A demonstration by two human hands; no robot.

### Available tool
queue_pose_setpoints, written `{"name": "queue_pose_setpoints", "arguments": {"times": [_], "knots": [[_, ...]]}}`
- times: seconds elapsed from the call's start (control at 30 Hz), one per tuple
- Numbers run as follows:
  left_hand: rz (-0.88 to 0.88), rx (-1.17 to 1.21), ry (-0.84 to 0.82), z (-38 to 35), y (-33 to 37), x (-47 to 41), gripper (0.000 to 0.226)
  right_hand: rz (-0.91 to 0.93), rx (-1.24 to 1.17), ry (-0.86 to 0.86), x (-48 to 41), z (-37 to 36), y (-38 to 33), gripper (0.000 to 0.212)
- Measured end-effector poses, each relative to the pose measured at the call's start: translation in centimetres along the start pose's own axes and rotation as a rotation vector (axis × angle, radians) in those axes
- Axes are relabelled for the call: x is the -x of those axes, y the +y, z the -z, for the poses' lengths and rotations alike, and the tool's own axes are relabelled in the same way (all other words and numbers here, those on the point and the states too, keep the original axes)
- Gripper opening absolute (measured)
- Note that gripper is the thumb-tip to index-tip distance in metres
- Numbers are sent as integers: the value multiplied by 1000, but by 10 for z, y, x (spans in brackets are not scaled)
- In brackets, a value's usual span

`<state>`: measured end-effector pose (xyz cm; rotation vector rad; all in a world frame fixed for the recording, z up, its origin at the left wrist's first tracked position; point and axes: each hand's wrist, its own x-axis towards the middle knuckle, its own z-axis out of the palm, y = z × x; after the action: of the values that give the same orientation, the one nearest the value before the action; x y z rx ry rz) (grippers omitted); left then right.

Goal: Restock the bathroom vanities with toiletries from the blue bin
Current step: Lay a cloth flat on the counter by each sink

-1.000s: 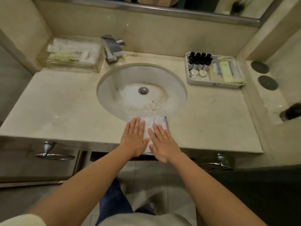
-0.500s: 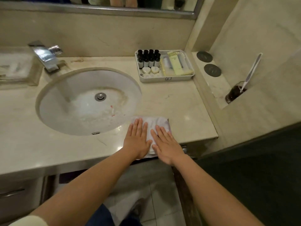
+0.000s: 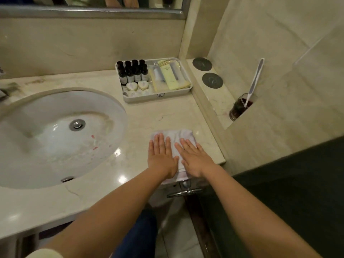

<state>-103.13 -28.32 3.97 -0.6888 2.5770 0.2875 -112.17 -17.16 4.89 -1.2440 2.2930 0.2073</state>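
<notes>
A folded white cloth (image 3: 175,138) lies on the marble vanity top (image 3: 163,116) near its front edge, right of the sink. My left hand (image 3: 161,156) and my right hand (image 3: 193,158) rest flat on it side by side, fingers straight. At the back stands a grey toiletry tray (image 3: 147,98) with several small dark bottles (image 3: 133,73), two round soaps (image 3: 137,86) and pale sachets (image 3: 170,77). The blue bin is out of view.
A round white sink (image 3: 61,135) fills the left. Right of the counter, a raised ledge carries two dark round coasters (image 3: 212,80) and a glass with a toothbrush (image 3: 240,107). A drawer handle (image 3: 184,190) sticks out below the counter edge.
Both hands slid the cloth to the right along the front edge, from in front of the sink to beside it. The view swung right with them.
</notes>
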Motion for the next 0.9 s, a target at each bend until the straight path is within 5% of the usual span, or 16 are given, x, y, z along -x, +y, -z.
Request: {"name": "queue_pose_setpoints", "arguments": {"times": [0.9], "knots": [[70,-2,34,43,50,-73,71,-65,74,-29,-62,49,65,96]]}}
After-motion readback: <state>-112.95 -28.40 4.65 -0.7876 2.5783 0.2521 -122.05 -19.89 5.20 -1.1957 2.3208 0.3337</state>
